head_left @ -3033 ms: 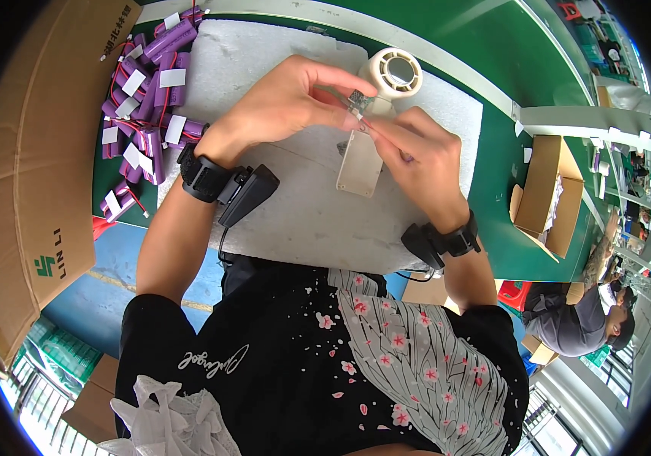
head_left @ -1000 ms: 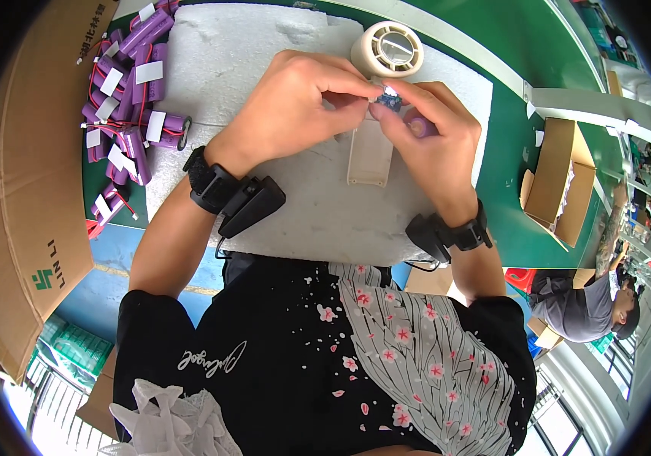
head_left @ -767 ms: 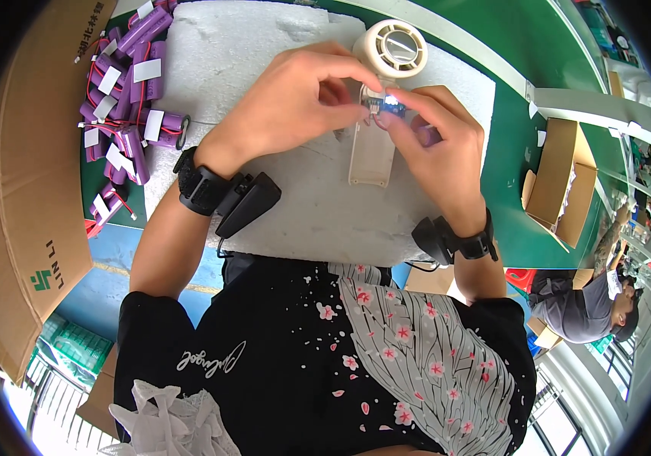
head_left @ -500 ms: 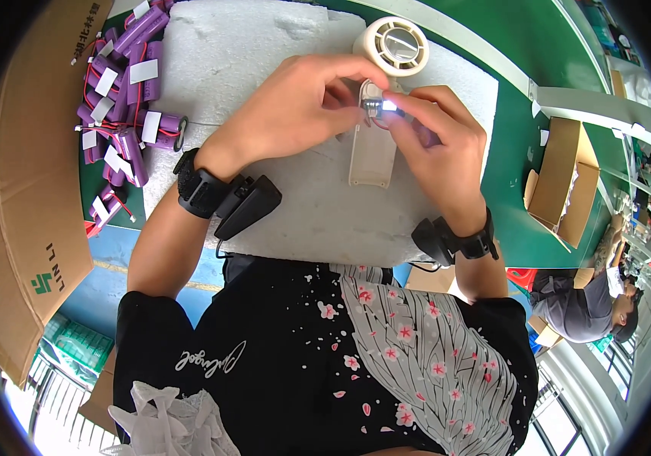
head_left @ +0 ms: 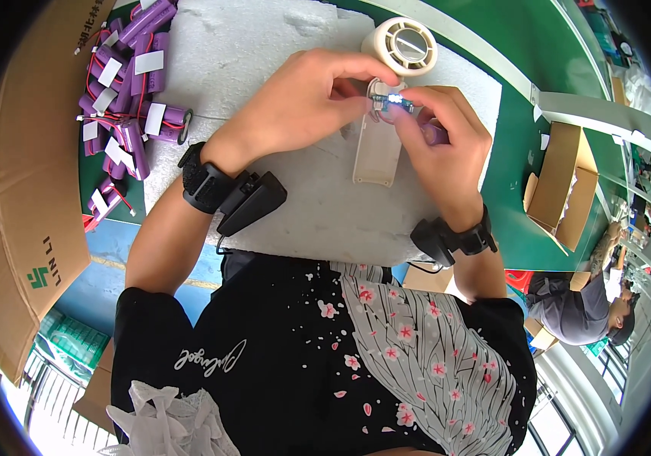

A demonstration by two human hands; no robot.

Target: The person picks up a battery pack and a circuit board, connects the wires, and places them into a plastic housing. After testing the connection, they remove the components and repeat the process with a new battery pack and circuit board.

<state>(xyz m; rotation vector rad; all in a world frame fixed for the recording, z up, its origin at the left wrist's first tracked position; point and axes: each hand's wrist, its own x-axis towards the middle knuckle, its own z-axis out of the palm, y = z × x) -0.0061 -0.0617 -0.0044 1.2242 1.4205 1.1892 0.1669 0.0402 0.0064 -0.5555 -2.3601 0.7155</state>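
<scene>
A cream handheld fan (head_left: 376, 161) lies on the white foam board, its round head (head_left: 388, 47) pointing away and its handle toward me. My left hand (head_left: 295, 99) reaches over from the left, with index finger and thumb closed around the top of the handle. A small circuit board (head_left: 392, 99) with a lit white light sits between my hands over the handle. My right hand (head_left: 451, 140) pinches the board's right end between thumb and index finger. Part of a purple battery cell (head_left: 435, 134) shows beneath the curled right fingers; the rest is hidden.
Purple battery cells (head_left: 122, 91) with white labels and red wires lie heaped left of the foam board (head_left: 265, 30). An open cardboard box (head_left: 561, 178) stands right on the green table (head_left: 509, 163). A large carton (head_left: 17, 175) borders the left. Another person (head_left: 580, 311) sits at far right.
The circuit board has tilted in my right fingers, so more of its lit face shows. The fan and both hands have shifted slightly in the picture.
</scene>
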